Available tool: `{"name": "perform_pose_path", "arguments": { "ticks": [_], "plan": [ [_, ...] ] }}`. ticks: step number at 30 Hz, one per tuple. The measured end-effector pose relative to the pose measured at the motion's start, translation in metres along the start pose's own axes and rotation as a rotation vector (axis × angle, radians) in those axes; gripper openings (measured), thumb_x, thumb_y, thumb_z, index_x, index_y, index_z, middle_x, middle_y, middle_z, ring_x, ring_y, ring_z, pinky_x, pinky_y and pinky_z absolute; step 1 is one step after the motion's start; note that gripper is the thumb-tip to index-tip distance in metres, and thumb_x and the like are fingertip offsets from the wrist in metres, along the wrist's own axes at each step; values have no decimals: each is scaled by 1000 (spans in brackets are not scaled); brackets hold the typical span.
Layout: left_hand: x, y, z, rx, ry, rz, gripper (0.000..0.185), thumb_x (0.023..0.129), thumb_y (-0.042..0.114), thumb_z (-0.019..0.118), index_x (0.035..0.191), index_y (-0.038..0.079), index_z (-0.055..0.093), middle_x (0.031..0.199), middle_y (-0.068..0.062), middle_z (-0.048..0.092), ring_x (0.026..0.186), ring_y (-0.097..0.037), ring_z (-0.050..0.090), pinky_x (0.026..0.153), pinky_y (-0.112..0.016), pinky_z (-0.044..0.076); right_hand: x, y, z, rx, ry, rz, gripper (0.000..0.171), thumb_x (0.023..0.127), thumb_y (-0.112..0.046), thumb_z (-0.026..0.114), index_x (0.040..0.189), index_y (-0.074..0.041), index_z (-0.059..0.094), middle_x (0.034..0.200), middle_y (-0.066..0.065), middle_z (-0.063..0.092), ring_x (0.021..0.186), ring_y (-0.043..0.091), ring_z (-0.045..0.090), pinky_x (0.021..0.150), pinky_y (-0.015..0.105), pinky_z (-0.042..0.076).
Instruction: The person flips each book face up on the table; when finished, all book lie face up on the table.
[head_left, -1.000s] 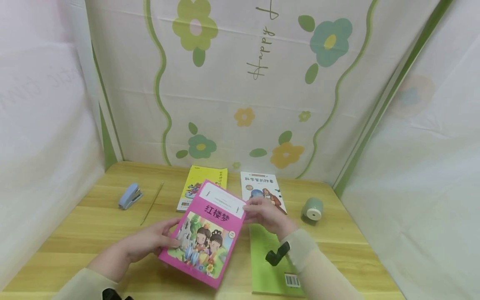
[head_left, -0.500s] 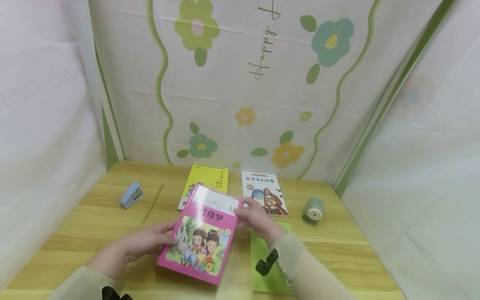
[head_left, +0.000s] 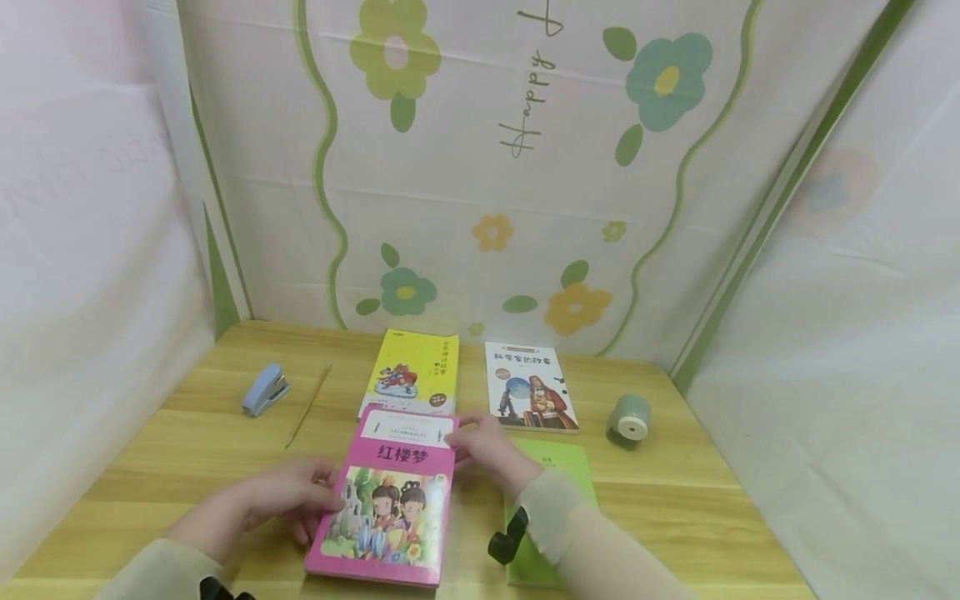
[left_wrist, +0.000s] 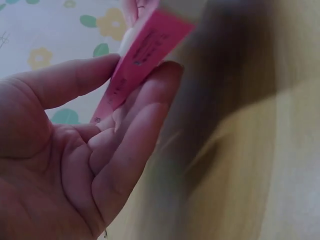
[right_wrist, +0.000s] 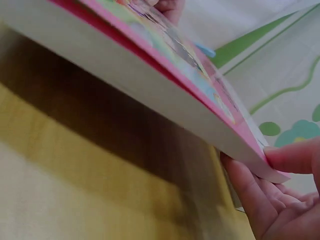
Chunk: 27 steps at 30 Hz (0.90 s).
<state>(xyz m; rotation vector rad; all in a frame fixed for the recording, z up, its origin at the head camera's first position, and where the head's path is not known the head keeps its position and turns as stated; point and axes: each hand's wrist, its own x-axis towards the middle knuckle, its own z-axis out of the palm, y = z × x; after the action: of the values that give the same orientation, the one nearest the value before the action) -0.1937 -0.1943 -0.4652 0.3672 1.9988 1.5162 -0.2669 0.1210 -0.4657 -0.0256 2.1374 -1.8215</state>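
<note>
A pink book with two cartoon girls on its cover is held by both hands, just above the table by the shadow beneath it. My left hand grips its left edge; in the left wrist view the thumb lies on one cover and the fingers are under the pink spine. At the upper right corner my right hand pinches it, thumb on the cover and fingers below, as the right wrist view shows at the white page edges. A green book lies partly hidden under the right forearm.
Behind the pink book lies a yellow book, with a white book to its right. A blue stapler and a thin stick lie at left on the wooden table. A green cylindrical object is at right.
Both hands have brought the pink book down, nearer to me and slightly left, and turned it straighter. More of the yellow and white books shows now.
</note>
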Motion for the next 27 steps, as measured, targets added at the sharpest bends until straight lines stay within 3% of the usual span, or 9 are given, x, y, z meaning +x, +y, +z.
{"name": "perform_pose_path", "arguments": {
  "ticks": [9,20,27],
  "plan": [
    [1,-15,2,1,-17,-13,22,96,19,59,95,-2,62,72,-19,68,53,-20,65,45,-26,54,1,10,15,-77,15,5,31,85,-2,69,114,4,58,82,15,70,70,29,70,63,38,61],
    [2,-18,-1,-3,-10,-61,24,96,22,59,93,-1,64,70,-15,68,51,-13,63,46,-24,54,6,13,16,-152,52,49,18,90,-6,65,107,0,63,79,12,69,67,26,69,58,36,60],
    [2,-17,-1,29,8,-53,23,96,20,59,90,-2,64,69,-14,67,51,-13,62,46,-24,54,7,12,16,-198,60,48,18,89,-4,67,105,3,65,79,12,68,66,25,67,57,34,59]
  ]
}}
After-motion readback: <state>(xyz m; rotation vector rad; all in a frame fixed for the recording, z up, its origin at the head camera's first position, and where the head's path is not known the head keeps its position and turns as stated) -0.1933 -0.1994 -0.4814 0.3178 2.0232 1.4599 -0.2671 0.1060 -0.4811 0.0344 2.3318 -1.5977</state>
